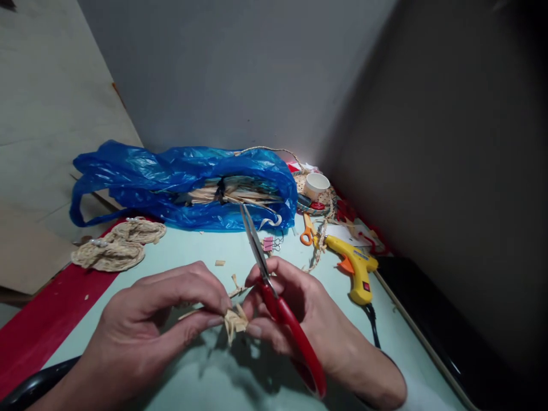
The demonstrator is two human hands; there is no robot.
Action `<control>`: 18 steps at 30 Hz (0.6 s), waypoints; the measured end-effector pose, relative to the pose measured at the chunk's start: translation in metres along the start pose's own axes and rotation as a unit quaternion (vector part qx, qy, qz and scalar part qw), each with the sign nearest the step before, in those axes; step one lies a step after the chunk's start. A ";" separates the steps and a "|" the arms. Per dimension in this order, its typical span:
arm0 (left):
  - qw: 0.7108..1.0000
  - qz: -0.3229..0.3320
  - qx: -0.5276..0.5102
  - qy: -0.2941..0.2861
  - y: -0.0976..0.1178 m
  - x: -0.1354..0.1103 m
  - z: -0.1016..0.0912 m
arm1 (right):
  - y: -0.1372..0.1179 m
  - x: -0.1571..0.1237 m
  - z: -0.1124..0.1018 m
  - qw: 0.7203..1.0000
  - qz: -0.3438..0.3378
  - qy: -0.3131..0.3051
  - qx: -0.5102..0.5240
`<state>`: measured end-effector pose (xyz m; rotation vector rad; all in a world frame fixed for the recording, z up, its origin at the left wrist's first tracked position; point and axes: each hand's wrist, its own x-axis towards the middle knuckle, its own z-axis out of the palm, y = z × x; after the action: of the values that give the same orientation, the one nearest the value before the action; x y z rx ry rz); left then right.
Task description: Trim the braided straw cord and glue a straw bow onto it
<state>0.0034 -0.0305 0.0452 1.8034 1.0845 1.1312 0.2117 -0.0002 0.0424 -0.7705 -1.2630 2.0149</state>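
Observation:
My left hand (145, 325) pinches a small piece of woven straw (235, 321) between thumb and fingertips. Loose strand ends stick out around it. The right hand (329, 325) has red-handled scissors (295, 334) hooked over its fingers, their blades nearly together and pointing up and away. Its thumb and fingertips are at the right side of the straw piece; whether they grip it I cannot tell. More straw is partly hidden behind the left fingers.
Behind lies a blue plastic bag (171, 217) with a straw bundle (244, 190) inside. Small woven slippers (109, 254) sit at left. To the right are a yellow glue gun (357, 265), orange-handled scissors (307, 235), pink binder clip (268, 244) and white cup (317, 185).

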 end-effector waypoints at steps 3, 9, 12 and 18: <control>0.999 -0.044 -0.001 0.025 -0.001 0.001 0.001 | 0.004 0.002 0.001 0.999 -0.027 0.013 0.013; 0.999 -0.031 0.019 0.004 -0.003 0.002 0.005 | 0.007 0.005 -0.004 0.999 -0.030 -0.015 0.025; 1.000 0.011 0.022 -0.019 -0.005 0.002 0.006 | 0.006 0.005 -0.006 0.999 -0.034 0.002 0.019; 0.990 0.107 0.087 0.004 -0.009 0.003 0.003 | 0.002 0.004 -0.012 0.996 -0.075 0.040 0.005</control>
<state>0.0045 -0.0244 0.0369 2.0935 1.0397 1.1996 0.2176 0.0090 0.0356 -0.7212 -1.2281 1.8508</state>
